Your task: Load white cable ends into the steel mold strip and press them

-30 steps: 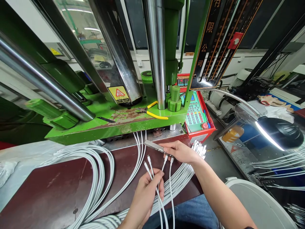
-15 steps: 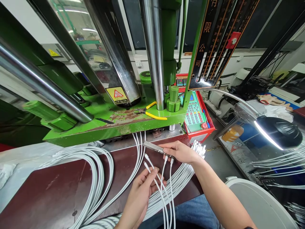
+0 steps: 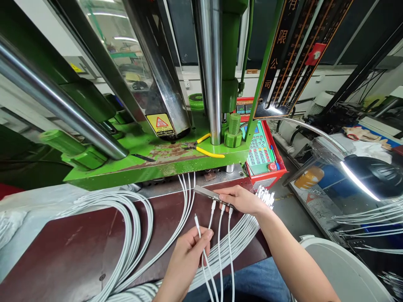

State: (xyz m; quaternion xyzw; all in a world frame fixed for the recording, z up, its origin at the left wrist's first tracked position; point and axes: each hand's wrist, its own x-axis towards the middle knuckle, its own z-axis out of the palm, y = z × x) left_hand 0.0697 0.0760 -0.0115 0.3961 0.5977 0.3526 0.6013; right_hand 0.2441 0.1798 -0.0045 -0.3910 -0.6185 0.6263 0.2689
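Observation:
My right hand (image 3: 241,199) grips a flat metal bar (image 3: 204,193) by its right end, above the brown tabletop. Three white cable plugs (image 3: 231,212) sit against the bar's lower edge, and their cables hang down toward my lap. Lower and to the left, my left hand (image 3: 192,247) is closed in a pinch on another white cable. Its plug (image 3: 197,220) points up from the fingertips, apart from the bar. The cable of the leftmost plug on the bar runs behind my left fingers; whether they hold it too, I cannot tell.
A green press (image 3: 157,167) stands ahead, with yellow-handled pliers (image 3: 210,154) on its ledge and several cables coming from beneath. Coiled white cables (image 3: 135,226) lie left on the brown tabletop (image 3: 63,251). At the right are a red control box (image 3: 267,178), a lamp (image 3: 373,176) and a white bin (image 3: 333,264).
A third plug has come up against the bar, left of the other two. My left hand now shows one free plug instead of two. The view has shifted slightly.

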